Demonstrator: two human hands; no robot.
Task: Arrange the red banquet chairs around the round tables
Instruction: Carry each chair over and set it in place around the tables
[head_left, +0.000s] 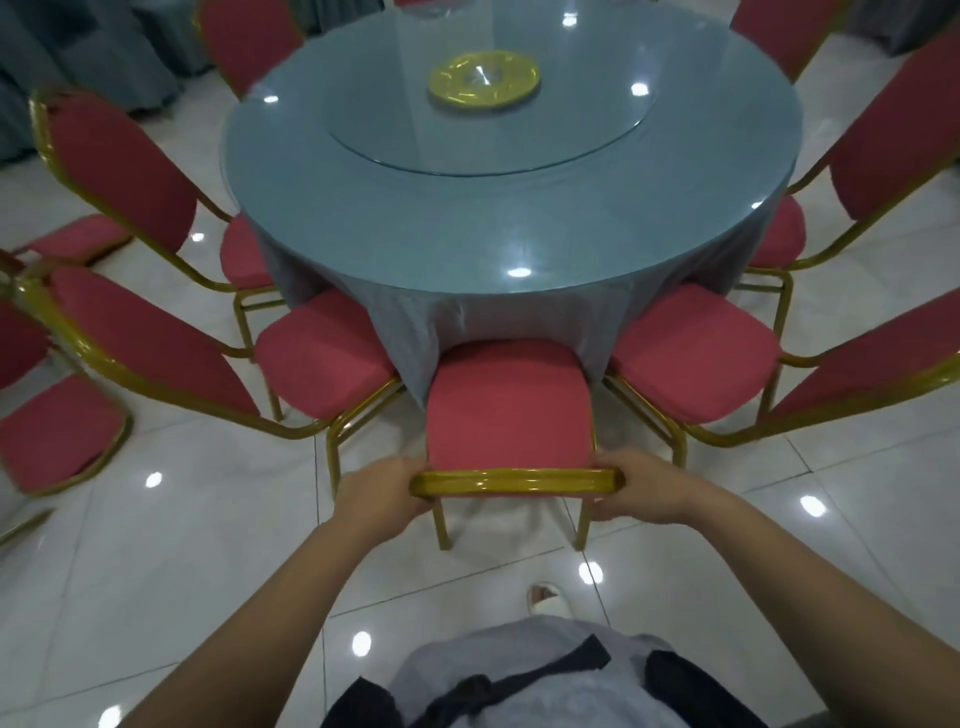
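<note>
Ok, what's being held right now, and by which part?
The chair, by the gold top rail of its back: left hand at its left end, right hand at its right end.

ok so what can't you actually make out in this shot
All in the head view:
- Front legs of the held chair: hidden by its own seat and the tablecloth.
- The left hand and right hand grip the gold top rail; the rail hides how far the fingers wrap.
- Base of the table: covered by the cloth.
- The far left chair: top cut off by the frame edge.
- The yellow disc: glare, detail unreadable.
</note>
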